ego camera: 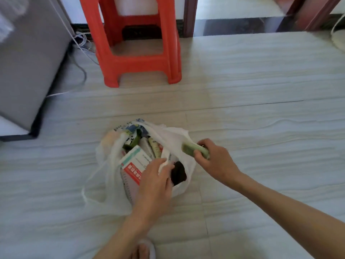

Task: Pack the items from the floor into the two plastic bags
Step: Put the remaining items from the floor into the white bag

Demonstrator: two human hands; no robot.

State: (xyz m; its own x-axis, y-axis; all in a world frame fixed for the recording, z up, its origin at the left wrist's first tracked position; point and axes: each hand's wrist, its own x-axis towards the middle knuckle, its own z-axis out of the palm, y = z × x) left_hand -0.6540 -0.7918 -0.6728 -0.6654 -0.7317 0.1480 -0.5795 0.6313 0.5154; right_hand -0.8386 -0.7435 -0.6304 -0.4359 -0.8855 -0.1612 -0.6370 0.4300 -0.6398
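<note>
A white plastic bag stands open on the floor in front of me. Inside it lie a white box with a red label, tubes, a green packet and a dark item. My left hand pinches the bag's near rim beside the dark item. My right hand grips a light green box at the bag's right edge, over the opening. A second bag cannot be told apart from the first.
A red plastic stool stands behind the bag. A grey cabinet with loose cables is at the left. Pale tiled floor stretches to the right. A doorway with dark wooden frame is at the back. My slippered foot is below.
</note>
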